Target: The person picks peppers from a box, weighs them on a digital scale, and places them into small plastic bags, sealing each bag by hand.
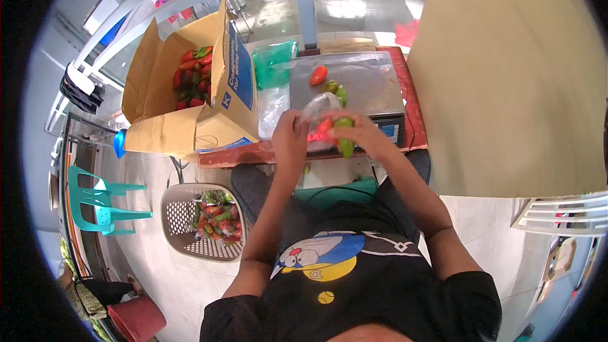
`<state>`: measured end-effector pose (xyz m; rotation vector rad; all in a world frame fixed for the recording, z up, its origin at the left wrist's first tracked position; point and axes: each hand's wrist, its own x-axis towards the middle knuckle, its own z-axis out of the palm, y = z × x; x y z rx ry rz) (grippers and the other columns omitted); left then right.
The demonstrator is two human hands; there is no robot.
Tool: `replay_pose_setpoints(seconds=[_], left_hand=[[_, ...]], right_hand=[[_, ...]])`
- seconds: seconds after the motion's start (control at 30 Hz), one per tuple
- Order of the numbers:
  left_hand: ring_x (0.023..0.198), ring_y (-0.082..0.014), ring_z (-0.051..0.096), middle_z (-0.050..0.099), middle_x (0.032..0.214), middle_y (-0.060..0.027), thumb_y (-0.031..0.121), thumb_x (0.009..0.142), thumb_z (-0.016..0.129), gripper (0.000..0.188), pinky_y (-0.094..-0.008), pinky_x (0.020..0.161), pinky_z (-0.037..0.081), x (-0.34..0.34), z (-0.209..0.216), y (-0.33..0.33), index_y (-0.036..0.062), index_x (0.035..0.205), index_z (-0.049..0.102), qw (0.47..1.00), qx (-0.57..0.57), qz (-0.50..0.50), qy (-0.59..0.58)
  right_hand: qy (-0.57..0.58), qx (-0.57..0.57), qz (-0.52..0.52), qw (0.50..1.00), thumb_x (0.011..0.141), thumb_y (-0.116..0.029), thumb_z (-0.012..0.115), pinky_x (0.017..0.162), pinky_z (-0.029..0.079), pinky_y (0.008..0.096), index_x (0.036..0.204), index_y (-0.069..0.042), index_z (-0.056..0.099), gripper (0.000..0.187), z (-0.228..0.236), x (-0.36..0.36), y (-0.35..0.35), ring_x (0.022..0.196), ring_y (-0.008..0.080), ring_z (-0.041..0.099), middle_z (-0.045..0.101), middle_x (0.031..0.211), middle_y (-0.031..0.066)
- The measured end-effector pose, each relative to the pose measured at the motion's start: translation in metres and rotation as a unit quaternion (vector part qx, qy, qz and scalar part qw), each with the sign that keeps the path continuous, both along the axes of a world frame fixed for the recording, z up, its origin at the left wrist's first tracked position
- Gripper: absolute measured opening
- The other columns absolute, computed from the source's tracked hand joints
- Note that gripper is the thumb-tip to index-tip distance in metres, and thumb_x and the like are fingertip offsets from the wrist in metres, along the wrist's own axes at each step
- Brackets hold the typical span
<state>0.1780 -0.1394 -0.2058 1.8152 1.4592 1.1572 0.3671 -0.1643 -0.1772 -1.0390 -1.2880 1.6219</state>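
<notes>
My left hand (290, 130) is closed on the edge of a clear plastic bag (316, 106) at the front of a weighing scale. Beside it, my right hand (360, 133) grips a green pepper (344, 139) at the bag's right side, slightly smeared by motion. A red pepper (323, 129) shows between the two hands; whether it is inside the bag I cannot tell. On the scale's metal plate (373, 82) lie another red pepper (318, 75) and green peppers (341, 94). The scale's display (389, 132) is partly visible right of my right hand.
An open cardboard box (149, 92) with many red peppers (193, 76) stands left on the red table (415, 107). Green plastic bags (274, 66) lie beside it. A basket (172, 225) of bagged peppers sits on the floor. A large tan panel (506, 88) rises at right.
</notes>
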Motion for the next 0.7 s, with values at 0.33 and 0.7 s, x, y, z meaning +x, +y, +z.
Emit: replay_pose_setpoints(seconds=[0.33,0.7], left_hand=[[0.078,-0.0307,0.057,0.054,0.09,-0.0135,0.008,0.087,0.061,0.012,-0.0371,0.069,0.045,0.027,0.019,-0.07,-0.0003,0.091,0.055,0.989,0.069,-0.126,0.026],[0.068,-0.0055,0.048,0.052,0.076,0.0038,0.019,0.1,0.051,0.018,-0.0244,0.06,0.041,-0.055,0.048,-0.03,0.0073,0.087,0.057,0.889,-0.101,0.05,-0.445]], right_hand=[[0.379,-0.17,-0.175,0.893,0.096,-0.029,0.057,0.086,0.05,0.0327,0.124,-0.008,0.056,0.035,-0.074,-0.03,-0.011,0.101,0.0199,0.061,0.062,0.117,0.008],[-0.141,0.162,-0.133,0.968,0.084,-0.029,0.068,0.091,0.046,0.0443,0.123,-0.009,0.057,0.045,-0.007,-0.026,0.04,0.121,0.0314,0.05,0.052,0.13,0.023]])
